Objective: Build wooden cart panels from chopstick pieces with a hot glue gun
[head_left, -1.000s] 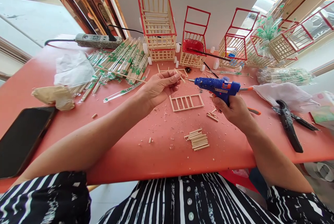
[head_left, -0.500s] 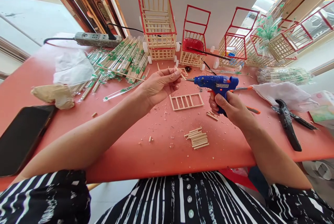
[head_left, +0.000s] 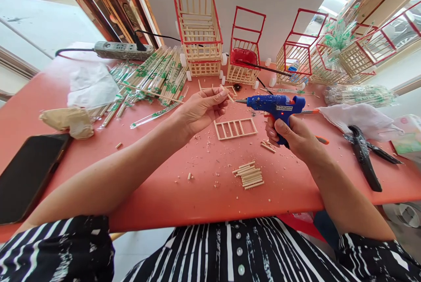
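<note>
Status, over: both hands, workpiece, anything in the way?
Left hand pinching short stick; right hand gripping glue gun. Nozzle close to stick's end, contact unclear. Ladder-like frame flat on table. Stick pile nearer person, out of nozzle's line.

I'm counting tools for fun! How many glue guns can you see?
1. The blue plastic glue gun is in the right hand, its nozzle pointing toward the thin pale wooden stick in the left hand. I see no others, though some could be hidden.
</note>
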{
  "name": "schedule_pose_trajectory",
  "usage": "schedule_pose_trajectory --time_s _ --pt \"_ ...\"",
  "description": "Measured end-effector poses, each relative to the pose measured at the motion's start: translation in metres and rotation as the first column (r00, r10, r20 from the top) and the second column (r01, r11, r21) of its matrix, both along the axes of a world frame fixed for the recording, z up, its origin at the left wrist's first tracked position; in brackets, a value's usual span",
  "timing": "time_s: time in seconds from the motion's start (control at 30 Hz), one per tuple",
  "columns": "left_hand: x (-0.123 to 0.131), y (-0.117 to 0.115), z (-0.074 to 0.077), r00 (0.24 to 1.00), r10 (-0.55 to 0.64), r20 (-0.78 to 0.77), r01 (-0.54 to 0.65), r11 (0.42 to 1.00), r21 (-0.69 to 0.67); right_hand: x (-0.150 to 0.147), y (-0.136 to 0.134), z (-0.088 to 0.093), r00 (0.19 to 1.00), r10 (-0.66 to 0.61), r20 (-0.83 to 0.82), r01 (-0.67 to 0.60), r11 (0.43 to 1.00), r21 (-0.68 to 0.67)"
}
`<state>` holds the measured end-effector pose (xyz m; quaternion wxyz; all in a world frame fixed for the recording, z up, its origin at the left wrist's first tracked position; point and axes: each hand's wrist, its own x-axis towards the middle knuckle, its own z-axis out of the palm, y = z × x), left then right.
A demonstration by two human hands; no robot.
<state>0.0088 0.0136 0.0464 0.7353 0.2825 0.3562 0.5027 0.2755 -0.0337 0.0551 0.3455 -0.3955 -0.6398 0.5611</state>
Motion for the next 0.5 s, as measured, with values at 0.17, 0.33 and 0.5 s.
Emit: schedule_pose_trajectory --time_s 0.17,0.33,0.5 --pt "0.000 -0.001 0.001 1.000 -0.008 -0.026 0.008 1.000 -0.008 0.001 0.002 0.000 0.994 -0.055 0.094 0.050 0.997 0.055" --pt "-0.001 0.000 -0.002 0.999 0.000 -0.045 0.002 0.999 0.033 0.006 0.003 -0.002 0.973 -0.023 0.229 0.002 0.996 0.091" --pt "-0.001 0.003 -0.012 0.986 -0.051 -0.157 0.062 0.996 0.069 0.007 0.001 0.000 0.966 -0.093 0.242 0.034 0.971 0.238"
